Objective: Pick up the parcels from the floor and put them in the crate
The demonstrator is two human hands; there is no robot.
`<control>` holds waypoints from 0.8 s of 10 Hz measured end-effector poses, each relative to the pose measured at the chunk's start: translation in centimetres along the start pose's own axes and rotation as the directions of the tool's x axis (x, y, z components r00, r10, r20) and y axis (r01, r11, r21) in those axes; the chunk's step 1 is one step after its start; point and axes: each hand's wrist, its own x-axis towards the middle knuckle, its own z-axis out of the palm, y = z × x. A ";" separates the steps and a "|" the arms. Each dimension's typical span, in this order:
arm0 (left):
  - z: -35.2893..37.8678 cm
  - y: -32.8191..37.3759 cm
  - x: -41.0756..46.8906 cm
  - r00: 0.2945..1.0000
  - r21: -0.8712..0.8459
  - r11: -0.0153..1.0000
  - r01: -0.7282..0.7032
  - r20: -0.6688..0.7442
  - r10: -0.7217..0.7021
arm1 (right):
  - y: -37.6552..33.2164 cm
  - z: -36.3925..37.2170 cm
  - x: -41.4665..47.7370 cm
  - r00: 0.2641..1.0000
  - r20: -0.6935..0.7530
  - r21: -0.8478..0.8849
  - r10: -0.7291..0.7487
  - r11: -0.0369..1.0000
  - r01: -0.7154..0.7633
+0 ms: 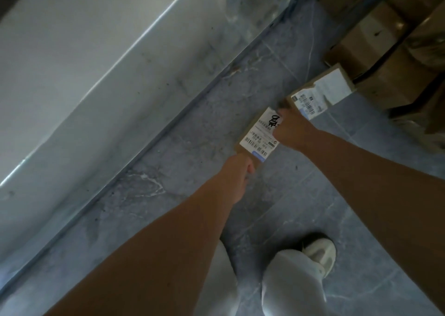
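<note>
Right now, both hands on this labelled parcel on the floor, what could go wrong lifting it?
The left hand seems to pinch the labelled parcel only at its near corner, and the right hand hides its fingers at the far end, so it may tilt or slip. The second parcel lies close behind the right hand and could get knocked. The crate is out of view; turning could bump the stacked cardboard boxes.

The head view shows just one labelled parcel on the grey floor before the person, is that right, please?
Not quite: the head view shows two labelled parcels on the grey floor, the near parcel and the far parcel just beyond it.
</note>
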 end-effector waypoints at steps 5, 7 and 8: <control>-4.1 14.7 -20.0 0.940 -0.137 0.932 -0.337 -0.100 0.325 | -1.7 -20.4 -17.7 0.967 -0.216 0.347 0.136 0.936 -0.054; -6.1 27.8 -37.8 0.790 -0.207 0.762 -0.613 -0.161 0.592 | -6.6 -39.6 -31.4 0.938 -0.314 0.590 0.144 0.804 0.074; -7.3 33.6 -47.6 0.670 -0.148 0.653 -0.742 -0.194 0.717 | -8.8 -46.5 -38.5 0.934 -0.303 0.721 0.191 0.687 0.093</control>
